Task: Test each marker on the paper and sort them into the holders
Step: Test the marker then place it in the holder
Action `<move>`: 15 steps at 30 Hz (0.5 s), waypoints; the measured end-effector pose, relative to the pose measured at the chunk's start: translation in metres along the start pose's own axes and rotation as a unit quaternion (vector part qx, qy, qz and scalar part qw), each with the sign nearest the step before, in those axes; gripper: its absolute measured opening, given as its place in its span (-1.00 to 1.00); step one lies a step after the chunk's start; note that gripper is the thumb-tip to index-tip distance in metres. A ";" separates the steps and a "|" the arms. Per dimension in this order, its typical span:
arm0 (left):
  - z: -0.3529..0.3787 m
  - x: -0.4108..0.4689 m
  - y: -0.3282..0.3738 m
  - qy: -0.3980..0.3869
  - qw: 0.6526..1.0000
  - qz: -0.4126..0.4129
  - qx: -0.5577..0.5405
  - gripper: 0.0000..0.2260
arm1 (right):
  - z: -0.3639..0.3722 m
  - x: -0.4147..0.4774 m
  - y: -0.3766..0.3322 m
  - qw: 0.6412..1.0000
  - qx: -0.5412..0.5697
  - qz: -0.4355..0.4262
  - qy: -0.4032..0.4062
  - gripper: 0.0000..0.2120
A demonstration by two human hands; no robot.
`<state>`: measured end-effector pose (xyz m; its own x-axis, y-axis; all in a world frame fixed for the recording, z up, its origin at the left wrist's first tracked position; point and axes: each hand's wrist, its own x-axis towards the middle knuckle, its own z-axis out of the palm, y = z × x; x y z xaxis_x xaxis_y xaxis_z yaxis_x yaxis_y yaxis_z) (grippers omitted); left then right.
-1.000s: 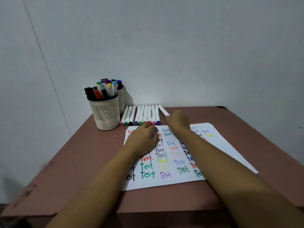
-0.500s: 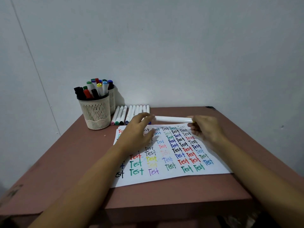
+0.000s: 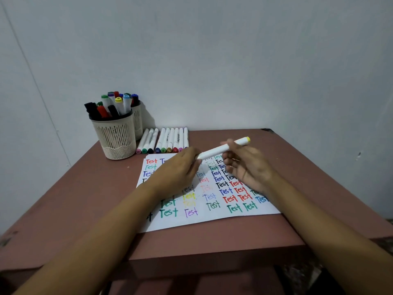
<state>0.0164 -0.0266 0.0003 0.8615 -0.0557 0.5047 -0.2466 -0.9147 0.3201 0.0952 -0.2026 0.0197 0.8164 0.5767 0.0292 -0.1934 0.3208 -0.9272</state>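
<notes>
Pale bare wall (image 3: 212, 60) rises behind a reddish-brown table (image 3: 85, 199), whose near half carries a sheet of paper (image 3: 204, 220) covered in coloured "Test" words. Above the paper's far edge the right hand (image 3: 248, 167) grips a white marker (image 3: 217, 150) round its barrel, fingers curled, with the yellow end tipped up and away to the right. The left hand (image 3: 180, 171) meets the marker's lower end. Its fingertips are hidden behind the hand itself, so I cannot tell whether it pinches the cap or only touches it. Two hands on one marker over the sheet suggests uncapping for a test stroke.

At the table's far left corner stands the front holder (image 3: 116, 137), full of capped markers, with the rear holder (image 3: 137, 122) close behind it. A row of markers (image 3: 168, 139) lies along the far edge beside them, caps toward the paper, probably waiting their turn. Both forearms cross the sheet, and the left hand covers much of its upper left columns.
</notes>
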 end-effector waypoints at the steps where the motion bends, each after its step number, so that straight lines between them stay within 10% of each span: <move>1: 0.001 0.000 0.002 0.001 1.000 0.007 -0.002 -0.79 | 0.001 0.001 0.003 1.000 -0.021 0.006 -0.021 -0.70; 15: 0.001 -0.001 0.008 0.071 0.993 -0.048 -0.078 -0.74 | -0.002 0.004 0.006 0.998 -0.011 -0.036 -0.059 -0.84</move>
<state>0.0138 -0.0344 0.0017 0.8158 0.0953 0.5704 -0.2419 -0.8397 0.4862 0.0985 -0.1998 0.0134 0.7578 0.6374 0.1393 -0.1230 0.3492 -0.9289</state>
